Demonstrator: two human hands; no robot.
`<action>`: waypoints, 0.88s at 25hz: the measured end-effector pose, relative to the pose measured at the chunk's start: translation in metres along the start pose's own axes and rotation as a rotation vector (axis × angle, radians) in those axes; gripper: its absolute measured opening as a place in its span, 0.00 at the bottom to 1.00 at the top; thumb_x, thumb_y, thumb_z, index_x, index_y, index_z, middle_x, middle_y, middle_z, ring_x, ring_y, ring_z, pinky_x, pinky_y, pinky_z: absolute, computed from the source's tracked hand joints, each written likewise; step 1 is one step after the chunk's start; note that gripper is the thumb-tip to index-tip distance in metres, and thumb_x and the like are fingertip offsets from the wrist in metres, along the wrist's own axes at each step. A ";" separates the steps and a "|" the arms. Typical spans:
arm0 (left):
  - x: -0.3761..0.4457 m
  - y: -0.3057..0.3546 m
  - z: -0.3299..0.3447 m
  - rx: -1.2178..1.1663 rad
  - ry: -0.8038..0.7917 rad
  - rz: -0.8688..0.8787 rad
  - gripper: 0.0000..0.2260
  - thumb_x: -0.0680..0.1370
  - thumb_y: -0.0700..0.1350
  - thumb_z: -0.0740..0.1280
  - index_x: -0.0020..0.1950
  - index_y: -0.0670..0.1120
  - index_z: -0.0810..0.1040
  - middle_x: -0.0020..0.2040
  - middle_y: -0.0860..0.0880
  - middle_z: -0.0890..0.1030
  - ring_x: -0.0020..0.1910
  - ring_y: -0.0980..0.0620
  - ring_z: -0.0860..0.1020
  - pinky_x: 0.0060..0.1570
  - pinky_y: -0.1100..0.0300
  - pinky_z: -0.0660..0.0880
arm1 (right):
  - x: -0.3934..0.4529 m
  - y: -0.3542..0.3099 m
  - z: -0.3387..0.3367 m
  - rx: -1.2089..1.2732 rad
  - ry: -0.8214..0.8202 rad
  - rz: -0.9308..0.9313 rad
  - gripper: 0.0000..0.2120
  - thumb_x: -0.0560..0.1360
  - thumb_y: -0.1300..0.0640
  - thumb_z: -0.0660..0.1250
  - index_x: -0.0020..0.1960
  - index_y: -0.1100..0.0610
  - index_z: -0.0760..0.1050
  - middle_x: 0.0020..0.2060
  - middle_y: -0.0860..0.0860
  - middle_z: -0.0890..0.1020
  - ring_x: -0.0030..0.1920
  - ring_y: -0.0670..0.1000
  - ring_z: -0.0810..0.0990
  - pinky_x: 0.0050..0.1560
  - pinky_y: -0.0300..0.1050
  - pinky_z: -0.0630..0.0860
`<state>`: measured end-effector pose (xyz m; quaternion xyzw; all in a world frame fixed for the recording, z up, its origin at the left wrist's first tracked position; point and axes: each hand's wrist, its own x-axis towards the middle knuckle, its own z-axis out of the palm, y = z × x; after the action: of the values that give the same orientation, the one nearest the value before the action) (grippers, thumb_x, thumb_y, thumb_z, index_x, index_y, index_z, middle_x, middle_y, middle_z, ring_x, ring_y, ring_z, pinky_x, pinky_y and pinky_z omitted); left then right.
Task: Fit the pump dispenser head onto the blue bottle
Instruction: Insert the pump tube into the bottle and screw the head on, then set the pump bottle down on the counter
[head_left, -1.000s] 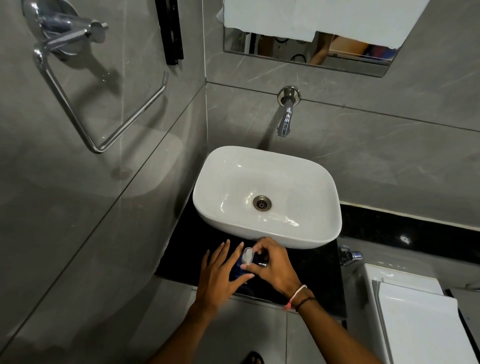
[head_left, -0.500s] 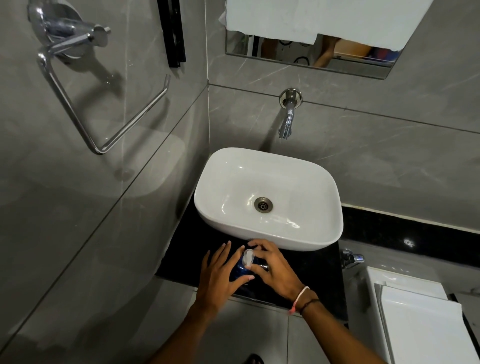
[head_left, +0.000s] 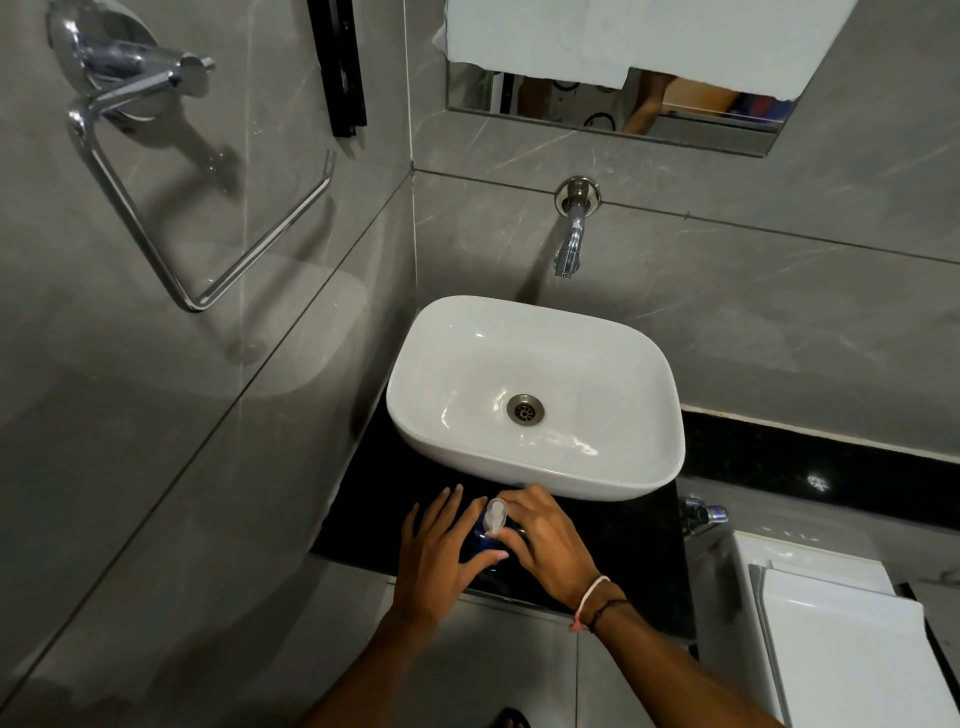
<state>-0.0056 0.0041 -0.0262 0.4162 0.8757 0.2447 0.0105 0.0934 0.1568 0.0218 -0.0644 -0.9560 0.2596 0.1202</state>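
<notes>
The blue bottle (head_left: 480, 540) stands on the black counter (head_left: 613, 551) just in front of the white basin, mostly hidden between my hands. The white pump dispenser head (head_left: 495, 515) sits on top of it, nozzle pointing away from me. My left hand (head_left: 441, 551) is wrapped around the bottle's left side, fingers spread and thumb across its front. My right hand (head_left: 545, 540) grips the pump head at its collar from the right with fingers and thumb.
A white basin (head_left: 649, 364) with a drain fills the counter behind the bottle, under a wall tap (head_left: 570, 244). A chrome towel ring (head_left: 208, 218) is on the left wall. A white toilet cistern (head_left: 841, 623) stands at lower right, with a chrome valve (head_left: 701, 514) beside it.
The pump head's nozzle has swung from leaning left to pointing away from me as my right hand's fingers shifted around the collar. The left hand stayed on the bottle.
</notes>
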 end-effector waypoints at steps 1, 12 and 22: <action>0.000 0.000 0.000 0.002 0.004 0.004 0.32 0.69 0.68 0.67 0.65 0.49 0.79 0.66 0.44 0.80 0.67 0.43 0.76 0.63 0.37 0.73 | 0.000 -0.001 0.000 -0.009 0.003 0.001 0.13 0.82 0.54 0.67 0.62 0.59 0.80 0.59 0.55 0.83 0.56 0.54 0.77 0.60 0.51 0.78; 0.000 -0.004 0.004 0.032 0.006 0.015 0.32 0.67 0.67 0.71 0.64 0.48 0.80 0.65 0.44 0.81 0.66 0.43 0.77 0.62 0.37 0.74 | 0.001 -0.003 0.000 -0.041 -0.014 0.037 0.15 0.81 0.51 0.68 0.61 0.60 0.81 0.58 0.55 0.83 0.58 0.54 0.77 0.60 0.53 0.78; 0.003 0.031 0.013 -0.081 -0.015 -0.249 0.35 0.68 0.69 0.70 0.71 0.54 0.72 0.67 0.50 0.79 0.71 0.50 0.70 0.74 0.41 0.57 | -0.021 0.032 -0.035 -0.442 0.020 0.290 0.48 0.74 0.24 0.55 0.83 0.53 0.50 0.82 0.58 0.56 0.82 0.58 0.55 0.81 0.61 0.56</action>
<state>0.0180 0.0285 -0.0234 0.3054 0.9098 0.2735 0.0644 0.1246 0.1970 0.0306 -0.2279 -0.9691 0.0584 0.0742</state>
